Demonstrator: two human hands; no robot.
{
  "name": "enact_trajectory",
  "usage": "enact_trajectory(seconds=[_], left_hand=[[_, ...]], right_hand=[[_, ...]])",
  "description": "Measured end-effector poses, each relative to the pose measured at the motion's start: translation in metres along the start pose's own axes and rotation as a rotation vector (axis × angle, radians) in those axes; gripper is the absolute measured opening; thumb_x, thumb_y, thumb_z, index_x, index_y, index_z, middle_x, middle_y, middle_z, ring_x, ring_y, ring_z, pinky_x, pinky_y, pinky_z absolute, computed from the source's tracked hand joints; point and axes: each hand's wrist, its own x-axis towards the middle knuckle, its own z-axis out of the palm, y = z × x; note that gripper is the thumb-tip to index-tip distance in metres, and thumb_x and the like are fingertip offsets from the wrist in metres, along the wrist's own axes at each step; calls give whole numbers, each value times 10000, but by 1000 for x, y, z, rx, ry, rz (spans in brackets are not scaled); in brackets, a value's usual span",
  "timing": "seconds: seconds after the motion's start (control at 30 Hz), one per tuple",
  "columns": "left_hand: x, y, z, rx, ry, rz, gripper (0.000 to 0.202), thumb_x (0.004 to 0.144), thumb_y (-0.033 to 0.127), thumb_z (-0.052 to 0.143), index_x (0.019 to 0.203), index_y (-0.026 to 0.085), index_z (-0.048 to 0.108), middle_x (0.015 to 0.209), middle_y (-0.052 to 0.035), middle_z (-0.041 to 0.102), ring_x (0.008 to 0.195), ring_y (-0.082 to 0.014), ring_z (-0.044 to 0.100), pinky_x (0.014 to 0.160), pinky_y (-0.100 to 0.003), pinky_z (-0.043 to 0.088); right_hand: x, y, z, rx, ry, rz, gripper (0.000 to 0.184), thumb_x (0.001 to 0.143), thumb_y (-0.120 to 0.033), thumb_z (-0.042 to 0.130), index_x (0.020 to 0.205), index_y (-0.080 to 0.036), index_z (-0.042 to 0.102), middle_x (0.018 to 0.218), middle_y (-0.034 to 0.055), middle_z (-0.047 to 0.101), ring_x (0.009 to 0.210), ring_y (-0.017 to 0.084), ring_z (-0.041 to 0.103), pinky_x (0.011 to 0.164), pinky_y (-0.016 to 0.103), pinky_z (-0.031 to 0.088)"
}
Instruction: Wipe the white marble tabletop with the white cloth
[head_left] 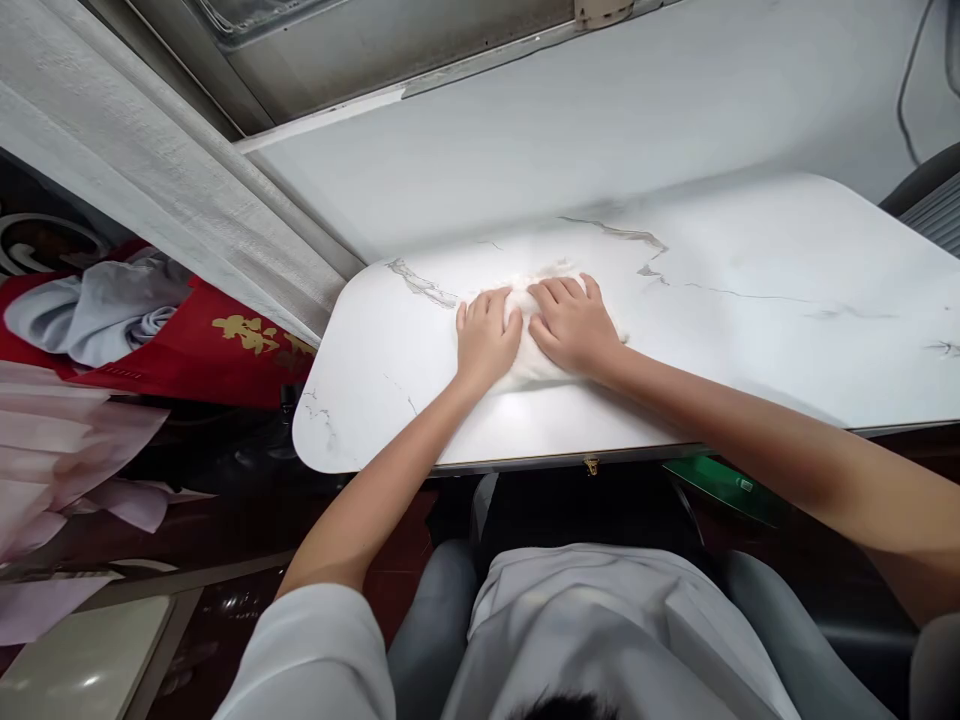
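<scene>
A soft white bundle (531,368), perhaps fluffy cloth or plush, lies on the white marble-patterned table (750,330). Its exact kind cannot be made out, since both hands cover much of it. On its left part rests my left hand (486,338), palm down with the fingers stretched forward. My right hand (576,325) lies flat on the right part, fingers slightly spread. Between the two thumbs a strip of the white material shows, and more of it peeks out beyond the fingertips and towards the table's front edge.
A pale wall (600,130) and a window frame (420,50) stand behind the table. Left of it hang a light curtain (150,150) and a red bag (217,350) with grey cloth (112,300). A small gold latch (592,466) sits at the table's front edge.
</scene>
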Motion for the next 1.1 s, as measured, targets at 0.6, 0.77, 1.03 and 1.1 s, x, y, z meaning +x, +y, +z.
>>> enact_trajectory(seconds=[0.6,0.77,1.03,1.1], left_hand=[[-88,43,-8,-16,-182,-3,452,963,332,419,1414,346,414,1562,-65,403,1523,-223,216,1258,-568,67],[-79,42,-4,41,-182,62,472,981,329,372,1447,268,404,1567,-110,385,1519,-251,226,1252,-575,48],[-12,39,15,35,-111,62,418,970,261,396,1381,262,470,1480,-95,488,1446,-227,360,1250,-538,84],[9,37,21,14,-92,47,397,966,247,409,1353,271,494,1450,-82,516,1420,-219,395,1252,-523,86]], right_hand=[[-87,-3,-45,-46,-36,-68,514,938,-331,276,1338,-195,567,1369,131,567,1293,298,473,1149,551,268],[-78,2,-44,-28,-69,-74,523,931,-344,291,1339,-156,560,1373,157,555,1285,330,463,1130,580,258],[-23,36,-25,-1,-59,-27,451,943,-329,315,1298,-186,553,1297,141,584,1223,336,482,1117,581,247],[-5,48,-17,5,-39,-21,446,955,-330,303,1295,-183,553,1286,136,586,1218,334,478,1106,585,250]])
